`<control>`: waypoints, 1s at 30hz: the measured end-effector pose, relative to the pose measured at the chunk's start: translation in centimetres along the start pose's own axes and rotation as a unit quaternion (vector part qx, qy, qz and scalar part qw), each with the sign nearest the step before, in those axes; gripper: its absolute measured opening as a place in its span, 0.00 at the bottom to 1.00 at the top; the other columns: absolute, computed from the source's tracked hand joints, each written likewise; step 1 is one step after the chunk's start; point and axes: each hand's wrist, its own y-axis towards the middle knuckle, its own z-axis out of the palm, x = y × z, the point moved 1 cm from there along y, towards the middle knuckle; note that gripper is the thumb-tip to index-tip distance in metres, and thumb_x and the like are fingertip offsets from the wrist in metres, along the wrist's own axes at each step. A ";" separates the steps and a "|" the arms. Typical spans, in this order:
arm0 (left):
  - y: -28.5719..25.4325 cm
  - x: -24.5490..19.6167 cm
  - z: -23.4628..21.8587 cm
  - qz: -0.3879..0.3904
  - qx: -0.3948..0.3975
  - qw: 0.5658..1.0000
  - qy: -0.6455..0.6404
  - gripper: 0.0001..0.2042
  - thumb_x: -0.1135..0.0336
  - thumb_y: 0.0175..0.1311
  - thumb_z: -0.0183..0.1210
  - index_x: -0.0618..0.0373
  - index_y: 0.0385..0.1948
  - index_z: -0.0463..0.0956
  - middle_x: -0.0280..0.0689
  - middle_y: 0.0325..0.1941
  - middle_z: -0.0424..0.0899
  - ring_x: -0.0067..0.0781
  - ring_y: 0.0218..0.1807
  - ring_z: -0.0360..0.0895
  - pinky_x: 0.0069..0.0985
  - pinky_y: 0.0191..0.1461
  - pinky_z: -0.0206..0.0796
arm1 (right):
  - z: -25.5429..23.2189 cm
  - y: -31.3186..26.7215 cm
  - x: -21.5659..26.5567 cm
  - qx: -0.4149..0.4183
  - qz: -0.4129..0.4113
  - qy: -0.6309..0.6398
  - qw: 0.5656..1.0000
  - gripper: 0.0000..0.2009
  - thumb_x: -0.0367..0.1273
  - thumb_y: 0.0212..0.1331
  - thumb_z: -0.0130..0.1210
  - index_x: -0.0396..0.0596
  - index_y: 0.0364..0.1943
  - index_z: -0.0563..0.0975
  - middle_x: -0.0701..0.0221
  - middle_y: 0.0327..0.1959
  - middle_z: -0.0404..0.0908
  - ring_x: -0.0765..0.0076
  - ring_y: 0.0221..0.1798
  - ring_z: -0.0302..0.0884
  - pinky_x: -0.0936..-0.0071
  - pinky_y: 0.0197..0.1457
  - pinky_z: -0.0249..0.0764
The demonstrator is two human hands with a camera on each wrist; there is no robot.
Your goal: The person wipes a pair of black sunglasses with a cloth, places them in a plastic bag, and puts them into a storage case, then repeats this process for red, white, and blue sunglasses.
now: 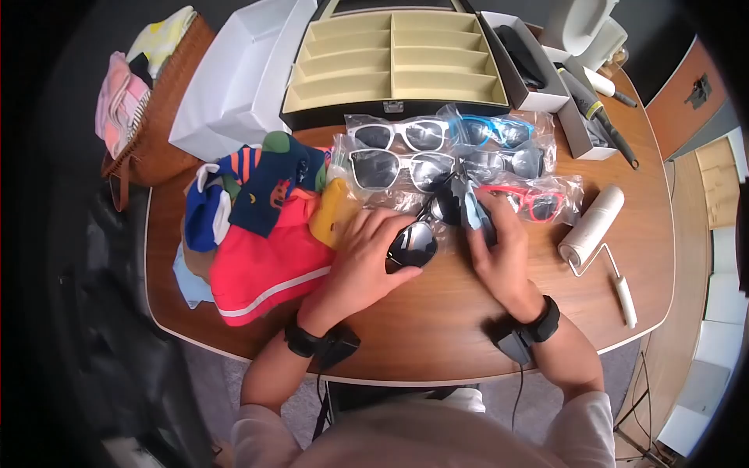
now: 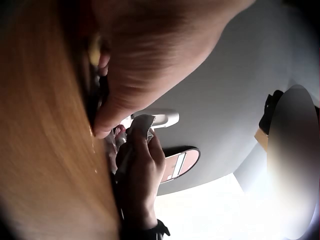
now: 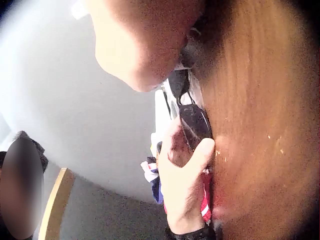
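Dark sunglasses (image 1: 413, 244) with thin frames lie tilted between the two hands, low over the table. My left hand (image 1: 363, 257) grips them by the near lens, thumb below and fingers above, as the right wrist view also shows on the lens (image 3: 195, 122). At the other end, my right hand (image 1: 501, 249) pinches a folded light grey-blue cloth (image 1: 472, 210) close to the far lens. The cloth (image 2: 142, 125) sticks up from those fingers in the left wrist view. Just beyond the hands lie white-framed sunglasses (image 1: 402, 168) and red-framed ones (image 1: 542, 204) in clear plastic bags.
A compartment case (image 1: 394, 107) with cream dividers stands at the back, beside a white box (image 1: 234, 86). Socks (image 1: 265, 191) and red clothing (image 1: 269, 261) are heaped at left. A lint roller (image 1: 593, 226) lies at right, below boxes holding brushes (image 1: 597, 109).
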 end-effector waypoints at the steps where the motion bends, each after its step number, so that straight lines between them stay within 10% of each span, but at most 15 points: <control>1: 0.2 0.4 0.0 0.011 -0.002 1.000 0.006 0.34 0.63 0.44 0.74 0.56 0.57 0.71 0.39 0.55 0.73 0.43 0.59 0.67 0.36 0.64 0.58 | -0.2 0.0 0.2 0.013 -0.020 -0.016 1.000 0.21 0.18 0.54 0.55 0.41 0.55 0.73 0.58 0.38 0.74 0.52 0.35 0.75 0.66 0.38 0.73; 30: -0.5 2.2 0.5 0.088 -0.069 0.993 -0.038 0.33 0.65 0.45 0.73 0.59 0.57 0.71 0.40 0.45 0.70 0.43 0.49 0.68 0.36 0.55 0.62 | 1.1 -1.7 3.5 0.158 -0.055 -0.093 0.982 0.21 0.22 0.53 0.59 0.45 0.54 0.78 0.66 0.34 0.75 0.64 0.27 0.76 0.69 0.30 0.74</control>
